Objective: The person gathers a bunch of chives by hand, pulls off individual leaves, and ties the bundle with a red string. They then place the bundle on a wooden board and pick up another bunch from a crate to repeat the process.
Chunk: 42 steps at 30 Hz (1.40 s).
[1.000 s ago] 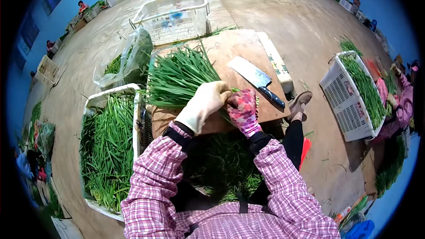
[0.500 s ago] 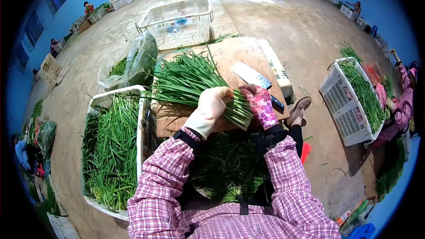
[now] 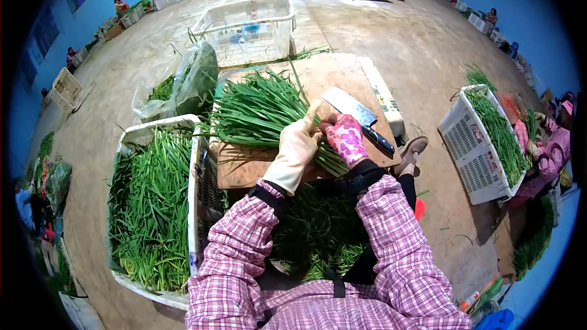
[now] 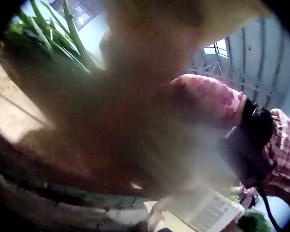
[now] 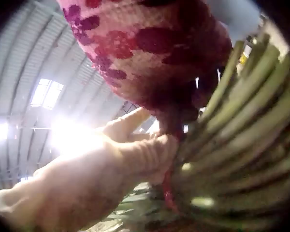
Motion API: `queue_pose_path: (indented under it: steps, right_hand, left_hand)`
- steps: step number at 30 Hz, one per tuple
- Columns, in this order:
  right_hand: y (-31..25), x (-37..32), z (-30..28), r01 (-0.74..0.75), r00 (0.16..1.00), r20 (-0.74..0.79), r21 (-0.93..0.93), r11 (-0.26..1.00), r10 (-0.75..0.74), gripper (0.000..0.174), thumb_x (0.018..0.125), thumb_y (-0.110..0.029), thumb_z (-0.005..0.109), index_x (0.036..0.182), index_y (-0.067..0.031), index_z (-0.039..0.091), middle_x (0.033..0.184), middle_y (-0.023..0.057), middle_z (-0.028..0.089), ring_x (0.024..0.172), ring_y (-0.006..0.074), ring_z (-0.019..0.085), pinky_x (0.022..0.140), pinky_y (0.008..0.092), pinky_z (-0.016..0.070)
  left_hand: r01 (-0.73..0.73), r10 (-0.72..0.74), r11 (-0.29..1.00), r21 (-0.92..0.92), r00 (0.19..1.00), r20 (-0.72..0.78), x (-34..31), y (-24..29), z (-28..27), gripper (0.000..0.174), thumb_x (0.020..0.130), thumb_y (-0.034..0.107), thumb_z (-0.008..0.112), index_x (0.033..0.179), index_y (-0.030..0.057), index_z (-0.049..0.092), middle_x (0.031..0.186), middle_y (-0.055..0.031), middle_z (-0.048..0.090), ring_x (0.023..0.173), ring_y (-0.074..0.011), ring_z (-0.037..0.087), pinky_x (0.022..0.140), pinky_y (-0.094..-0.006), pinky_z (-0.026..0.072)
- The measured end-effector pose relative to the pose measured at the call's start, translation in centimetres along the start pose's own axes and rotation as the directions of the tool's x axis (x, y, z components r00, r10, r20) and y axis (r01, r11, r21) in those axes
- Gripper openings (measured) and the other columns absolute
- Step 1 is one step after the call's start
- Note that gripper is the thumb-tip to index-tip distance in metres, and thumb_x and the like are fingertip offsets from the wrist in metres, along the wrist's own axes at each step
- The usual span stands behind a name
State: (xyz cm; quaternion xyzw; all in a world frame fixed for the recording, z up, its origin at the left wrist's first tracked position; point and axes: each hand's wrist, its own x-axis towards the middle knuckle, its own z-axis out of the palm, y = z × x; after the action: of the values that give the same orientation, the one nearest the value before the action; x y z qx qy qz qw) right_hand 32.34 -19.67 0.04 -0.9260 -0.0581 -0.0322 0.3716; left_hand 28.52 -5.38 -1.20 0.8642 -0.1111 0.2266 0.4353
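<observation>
A bundle of long green stalks (image 3: 260, 109) lies across a wooden board (image 3: 244, 168), leaves to the left and cut ends (image 5: 241, 159) to the lower right. My left hand (image 3: 296, 150), in a cream glove, grips the bundle near its stem end. Against it, my right hand (image 3: 344, 139) in a pink flowered glove pinches at a red band (image 5: 169, 191) round the stems, seen in the right wrist view. A cleaver (image 3: 351, 107) with a black handle rests on the board beyond the right hand. Dark blur covers most of the left wrist view.
A white crate of greens (image 3: 153, 208) stands left of the board, a plastic bag of greens (image 3: 195, 79) behind it. Beyond the board is a white crate (image 3: 244, 40). Another filled crate (image 3: 483, 146) stands at right, beside a seated person.
The bundle's stem end has come into view and shifted right with the hands. Since half a second ago, the right hand has moved slightly left and up, uncovering the cleaver's handle.
</observation>
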Motion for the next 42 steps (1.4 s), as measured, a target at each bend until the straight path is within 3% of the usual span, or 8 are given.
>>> queue_pose_path:
  steps: [6,14,21,23,27,31,36,42]
  right_hand:
    - [0.4,0.3,1.2,-0.014,0.986,-0.164,-0.111,0.994,-0.004,0.021,0.085,-0.028,0.073,0.09,-0.0079,0.077,0.089,0.0147,0.074,0.089,0.0326,0.071,0.082,0.0431,0.052]
    - [0.5,0.3,0.7,-0.065,0.992,-0.104,0.044,0.997,0.069,0.021,0.086,-0.026,0.074,0.096,-0.0069,0.078,0.091,0.0159,0.075,0.09,0.0315,0.072,0.086,0.0411,0.0531]
    - [2.8,1.7,0.3,-0.083,0.996,0.005,0.241,0.967,0.085,0.019,0.089,-0.017,0.071,0.1,-0.0041,0.078,0.091,0.0178,0.075,0.086,0.027,0.073,0.079,0.0366,0.0551]
    - [3.8,2.1,0.6,-0.08,0.997,0.044,0.368,0.926,0.069,0.018,0.089,-0.014,0.07,0.101,-0.0033,0.077,0.09,0.0179,0.075,0.085,0.026,0.073,0.078,0.0358,0.0551]
    - [4.2,2.6,0.2,-0.068,0.997,0.058,0.35,0.934,0.051,0.02,0.09,-0.014,0.069,0.103,-0.001,0.076,0.089,0.0172,0.075,0.084,0.0249,0.073,0.077,0.0357,0.055]
    - [2.9,2.1,-1.2,-0.042,0.994,0.107,0.359,0.932,0.003,0.02,0.087,-0.017,0.074,0.1,-0.0012,0.076,0.088,0.0153,0.076,0.082,0.024,0.073,0.077,0.0358,0.0553]
    - [3.5,2.4,-0.2,-0.031,0.995,0.101,0.326,0.945,-0.002,0.02,0.086,-0.018,0.077,0.099,-0.003,0.077,0.087,0.0146,0.076,0.081,0.0229,0.073,0.076,0.0352,0.0551]
    - [3.7,2.7,-0.2,-0.137,0.985,0.158,0.454,0.88,0.072,0.019,0.086,-0.019,0.076,0.096,-0.004,0.078,0.086,0.0154,0.075,0.079,0.0242,0.072,0.075,0.0354,0.0548]
  left_hand:
    - [0.045,-0.036,0.99,0.13,0.997,-0.065,-0.4,-0.3,0.4,0.027,0.077,0.006,0.078,0.101,0.019,0.079,0.087,-0.0099,0.072,0.081,-0.0262,0.071,0.075,-0.0344,0.0571]
    - [-0.085,0.141,0.907,0.413,0.984,-0.107,0.7,0.0,0.2,0.01,0.073,0.015,0.081,0.076,0.0133,0.072,0.077,-0.0059,0.067,0.076,-0.0287,0.065,0.068,-0.0404,0.0521]
    - [-0.192,0.193,0.981,0.03,0.981,-0.03,2.1,0.0,0.4,0.017,0.076,-0.004,0.073,0.085,0.0094,0.075,0.082,-0.0096,0.072,0.074,-0.0223,0.068,0.065,-0.0325,0.0533]
    - [0.192,-0.128,0.927,-0.323,0.97,0.208,2.4,-0.2,0.1,0.016,0.088,-0.009,0.064,0.09,0.004,0.074,0.083,-0.0071,0.073,0.069,-0.0119,0.065,0.061,-0.0278,0.0527]
    - [0.309,-0.148,0.823,-0.478,0.927,0.344,3.8,1.4,-1.2,0.003,0.094,-0.002,0.063,0.092,-0.002,0.066,0.083,-0.0074,0.072,0.059,-0.0106,0.062,0.052,-0.0242,0.0505]
    - [0.4,-0.318,0.867,-0.297,0.903,0.289,6.2,1.8,-2.8,0.006,0.094,0.0,0.065,0.1,-0.0007,0.067,0.087,-0.0084,0.073,0.064,-0.0102,0.065,0.061,-0.0247,0.0539]
    - [-0.001,-0.053,0.986,0.166,0.946,0.319,4.0,0.8,-1.8,0.031,0.074,0.006,0.087,0.103,0.009,0.076,0.097,-0.0086,0.071,0.09,-0.0214,0.069,0.082,-0.0317,0.0573]
    - [-0.326,0.338,0.861,0.391,0.94,0.04,2.4,-0.9,1.4,0.01,0.074,0.014,0.078,0.082,0.0145,0.073,0.079,-0.0045,0.067,0.078,-0.0272,0.066,0.069,-0.0386,0.052]
